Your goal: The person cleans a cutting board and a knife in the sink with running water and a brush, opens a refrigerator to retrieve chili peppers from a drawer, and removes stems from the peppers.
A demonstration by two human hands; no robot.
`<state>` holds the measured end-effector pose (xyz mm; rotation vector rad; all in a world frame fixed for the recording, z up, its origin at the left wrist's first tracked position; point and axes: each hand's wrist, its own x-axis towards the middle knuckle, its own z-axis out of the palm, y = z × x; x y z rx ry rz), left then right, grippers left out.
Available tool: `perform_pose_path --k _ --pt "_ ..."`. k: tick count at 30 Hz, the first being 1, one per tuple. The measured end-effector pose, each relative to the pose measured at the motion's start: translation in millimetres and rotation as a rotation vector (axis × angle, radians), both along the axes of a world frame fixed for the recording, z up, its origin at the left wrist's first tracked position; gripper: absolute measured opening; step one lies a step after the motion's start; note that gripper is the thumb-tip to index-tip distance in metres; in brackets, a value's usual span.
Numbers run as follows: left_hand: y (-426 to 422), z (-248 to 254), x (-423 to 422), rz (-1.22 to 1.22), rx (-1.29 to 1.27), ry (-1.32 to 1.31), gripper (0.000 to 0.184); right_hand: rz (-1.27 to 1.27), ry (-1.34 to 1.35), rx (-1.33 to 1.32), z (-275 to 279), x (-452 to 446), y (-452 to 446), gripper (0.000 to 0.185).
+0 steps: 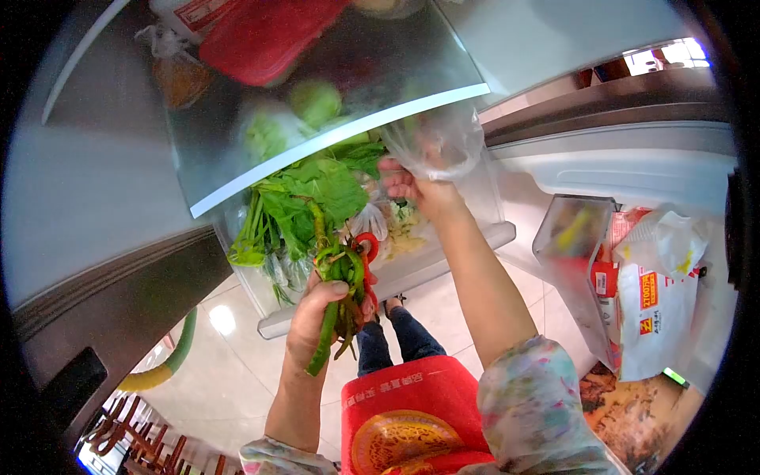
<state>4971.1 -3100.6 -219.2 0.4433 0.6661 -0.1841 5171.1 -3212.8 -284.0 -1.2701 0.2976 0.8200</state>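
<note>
A bunch of long green peppers [336, 289], with some red ones [367, 247] among them, is held in my left hand [315, 313], its fingers wrapped round them. My right hand [412, 184] reaches over the open fridge drawer [273, 321], beside a clear plastic bag [443, 142]. Its fingers are curled near the bag's edge; whether they grip it is unclear. Leafy greens [317, 190] fill the drawer's left part, and pale chopped pieces [404, 241] in clear plastic lie below my right hand.
Above the drawer a glass shelf [348, 125] with a white edge holds a red package [265, 39]. At the right, the fridge door holds a clear bin [566, 237] and a white bag [657, 317]. A red apron [419, 380] covers my front.
</note>
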Motion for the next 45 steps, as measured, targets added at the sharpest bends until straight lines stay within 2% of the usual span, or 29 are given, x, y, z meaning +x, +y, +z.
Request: perform_pose_path --k 3,6,9,12,13,16,19,22,25,28,29,31,33,34,35,36,37,38,39,42,45 --pt "1 1 1 0.005 -0.026 0.009 0.058 0.32 -0.155 -0.274 30 2 -4 0.048" --pt "1 0 2 -0.008 -0.015 -0.019 0.058 0.503 -0.301 -0.231 52 12 -9 0.049" --pt "1 1 2 -0.007 -0.03 0.016 0.06 0.252 -0.413 -0.172 60 30 -4 0.048" --pt "0 0 1 0.008 -0.012 0.017 0.061 -0.068 -0.341 -0.132 48 44 -1 0.042" --pt "-1 -1 0 0.013 -0.014 0.01 0.061 0.0 -0.459 -0.187 41 49 -5 0.044" --pt "-1 -4 0 0.013 -0.019 0.009 0.063 -0.071 -0.521 -0.227 34 54 -8 0.044" --pt "0 -1 1 -0.002 -0.017 0.021 0.064 -0.24 -0.825 -0.444 17 39 -8 0.04" --pt "0 1 -1 0.005 0.004 0.021 0.065 -0.183 -0.915 -0.645 -7 15 -21 0.038" --pt "0 6 1 -0.006 0.037 0.02 0.062 0.103 -0.102 -0.702 -25 22 -38 0.031" --pt "0 2 1 -0.005 0.043 0.006 0.058 0.272 -0.079 -0.673 -29 41 -58 0.024" --pt "1 2 1 -0.009 0.025 -0.003 0.057 0.282 -0.419 -0.81 -31 35 -63 0.02" --pt "-1 7 2 -0.005 0.026 0.005 0.055 0.279 -1.121 -1.045 6 -2 -61 0.016" --pt "-3 18 2 0.019 0.074 0.042 0.053 0.192 -0.986 -0.873 60 -46 -62 0.021" --pt "-3 22 0 0.005 0.076 0.027 0.053 0.295 -0.839 -0.875 73 -68 -73 0.02" --pt "-4 25 -4 -0.01 0.078 0.016 0.053 0.329 -0.559 -0.841 80 -94 -85 0.019" --pt "-4 28 -9 -0.027 0.077 0.007 0.052 0.265 -0.458 -0.644 66 -125 -101 0.024" --pt "-6 31 -13 0.003 0.02 -0.019 0.052 0.316 -0.308 -0.583 58 -148 -111 0.031" --pt "-6 34 -19 0.006 -0.014 -0.044 0.052 0.375 0.087 -0.594 72 -154 -104 0.034" --pt "-8 39 -24 0.039 -0.028 -0.043 0.053 0.409 0.239 -0.532 73 -159 -100 0.034" --pt "-9 50 -43 0.104 -0.096 -0.044 0.057 0.123 0.42 -0.228 54 -159 -80 0.031" --pt "-9 69 -60 0.179 -0.113 0.032 0.058 -0.004 0.459 0.08 39 -147 -61 0.024"
